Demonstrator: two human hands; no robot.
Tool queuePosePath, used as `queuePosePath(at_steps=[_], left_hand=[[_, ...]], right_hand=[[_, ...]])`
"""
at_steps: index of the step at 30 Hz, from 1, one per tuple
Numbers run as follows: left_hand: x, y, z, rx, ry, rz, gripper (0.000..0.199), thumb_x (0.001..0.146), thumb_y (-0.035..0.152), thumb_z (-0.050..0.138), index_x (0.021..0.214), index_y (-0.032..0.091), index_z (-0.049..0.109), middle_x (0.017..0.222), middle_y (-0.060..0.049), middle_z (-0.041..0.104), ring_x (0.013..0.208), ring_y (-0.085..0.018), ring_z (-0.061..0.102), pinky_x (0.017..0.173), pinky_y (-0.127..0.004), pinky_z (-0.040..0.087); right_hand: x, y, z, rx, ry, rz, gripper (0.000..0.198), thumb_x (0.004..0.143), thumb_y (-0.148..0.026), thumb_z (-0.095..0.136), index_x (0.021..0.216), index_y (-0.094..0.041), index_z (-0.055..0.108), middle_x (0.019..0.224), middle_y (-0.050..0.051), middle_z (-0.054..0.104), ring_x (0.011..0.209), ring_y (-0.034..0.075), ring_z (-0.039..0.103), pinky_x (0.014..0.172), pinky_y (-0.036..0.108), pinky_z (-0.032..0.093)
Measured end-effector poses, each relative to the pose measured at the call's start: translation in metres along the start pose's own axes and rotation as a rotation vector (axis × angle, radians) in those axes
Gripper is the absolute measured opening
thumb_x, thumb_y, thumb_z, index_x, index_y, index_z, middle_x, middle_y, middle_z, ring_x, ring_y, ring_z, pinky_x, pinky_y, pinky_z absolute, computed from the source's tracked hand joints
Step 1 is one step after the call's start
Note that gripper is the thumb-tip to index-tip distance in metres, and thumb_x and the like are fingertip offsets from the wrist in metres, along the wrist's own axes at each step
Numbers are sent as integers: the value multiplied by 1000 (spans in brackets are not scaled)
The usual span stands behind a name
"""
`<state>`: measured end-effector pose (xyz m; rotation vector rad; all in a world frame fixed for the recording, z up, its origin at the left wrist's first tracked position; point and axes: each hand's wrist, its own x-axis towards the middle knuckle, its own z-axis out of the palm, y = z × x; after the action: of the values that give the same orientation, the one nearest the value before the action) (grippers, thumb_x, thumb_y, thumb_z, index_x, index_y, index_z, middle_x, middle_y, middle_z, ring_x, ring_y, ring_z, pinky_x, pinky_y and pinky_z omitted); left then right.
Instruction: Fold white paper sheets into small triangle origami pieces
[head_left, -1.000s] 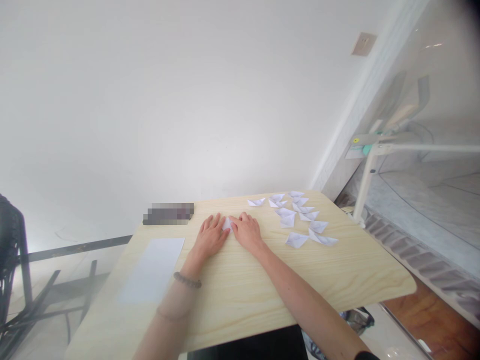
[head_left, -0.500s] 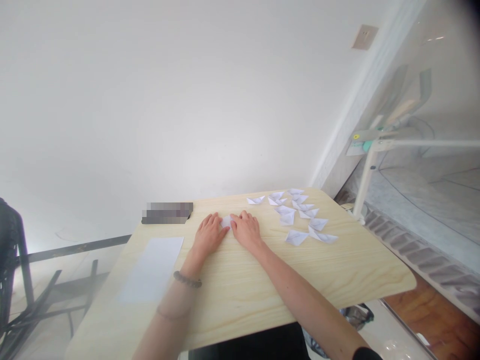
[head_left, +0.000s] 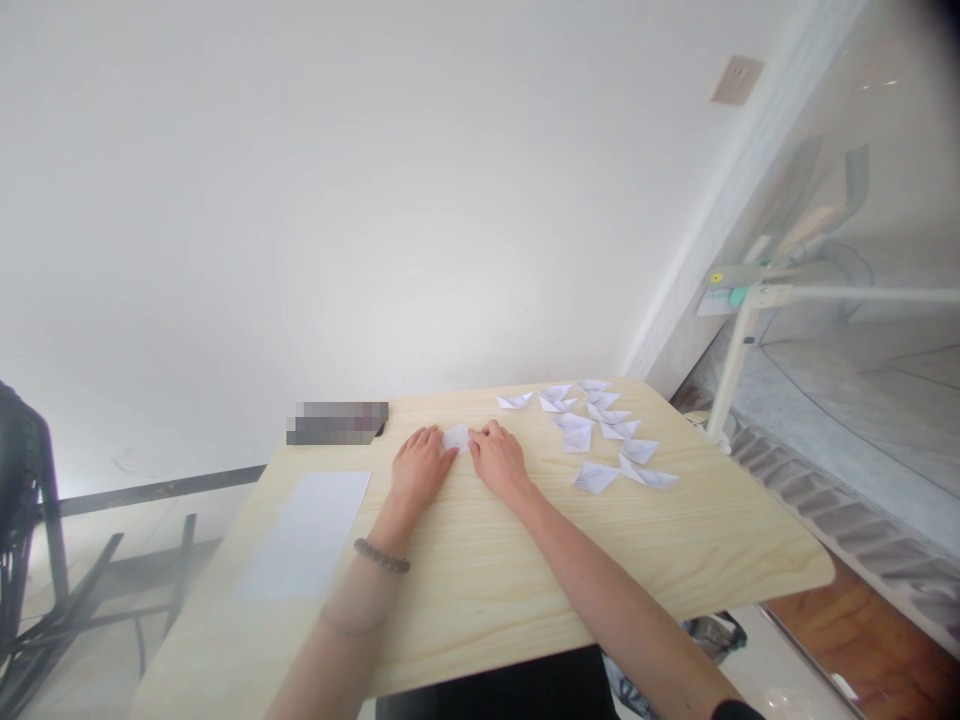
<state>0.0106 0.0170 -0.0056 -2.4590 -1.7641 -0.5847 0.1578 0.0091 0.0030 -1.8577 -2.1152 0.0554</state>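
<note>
A small folded piece of white paper point(head_left: 456, 438) lies on the wooden table between my two hands. My left hand point(head_left: 421, 466) rests over its left end, thumb along the near edge and fingers bent down on the paper. At its right end, my right hand point(head_left: 498, 460) pinches the edge with thumb and forefinger, the other fingers curled. Part of the paper is covered by my fingers. To the right of my right hand stand several folded paper boats point(head_left: 596, 476).
A stack of flat white paper point(head_left: 311, 535) lies at the table's left. A dark, pixelated object point(head_left: 336, 424) is at the back left corner. The light wooden table point(head_left: 480, 590) meets a white wall behind. A white metal frame point(head_left: 731, 370) stands beyond the right edge.
My right hand has shifted slightly right along the paper, so more of it shows between my hands. My left hand stays on the left end. The view has tilted a little.
</note>
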Motion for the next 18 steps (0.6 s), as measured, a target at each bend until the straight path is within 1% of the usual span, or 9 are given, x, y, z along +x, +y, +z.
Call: queuePosePath(at_steps=[3, 5, 11, 16, 18], left_hand=[[0, 0, 1, 10, 8, 7, 32, 83, 38, 37, 100, 16, 53, 117, -9, 50, 111, -21, 42, 93, -32, 33], [0, 0, 1, 8, 9, 4, 32, 82, 38, 37, 99, 16, 54, 117, -9, 50, 110, -21, 42, 92, -32, 34], [-1, 1, 0, 4, 19, -38, 39, 82, 39, 38, 112, 15, 45, 119, -10, 48, 110, -22, 42, 90, -34, 35], [0, 1, 0, 19, -7, -17, 35, 82, 38, 38, 102, 14, 52, 118, -11, 48, 109, -22, 43, 89, -34, 36], [0, 1, 0, 15, -11, -16, 34, 82, 38, 38, 101, 15, 53, 117, -11, 49, 108, -23, 43, 89, -34, 36]], right_hand=[[0, 0, 0, 6, 5, 5, 30, 85, -32, 35, 106, -26, 55, 94, 6, 50, 84, 16, 47, 74, 27, 34], [1, 1, 0, 21, 12, -1, 29, 85, -32, 35, 104, -26, 56, 93, 6, 50, 83, 15, 48, 75, 27, 34], [1, 4, 2, 82, 31, 26, 27, 85, -34, 38, 95, -22, 59, 92, 5, 50, 85, 13, 49, 75, 23, 35], [2, 3, 3, 37, 31, 18, 27, 85, -34, 36, 90, -22, 60, 91, 4, 50, 81, 13, 49, 70, 24, 35], [2, 4, 3, 22, 37, 4, 29, 86, -32, 34, 91, -23, 60, 91, 4, 50, 79, 13, 49, 68, 24, 35]])
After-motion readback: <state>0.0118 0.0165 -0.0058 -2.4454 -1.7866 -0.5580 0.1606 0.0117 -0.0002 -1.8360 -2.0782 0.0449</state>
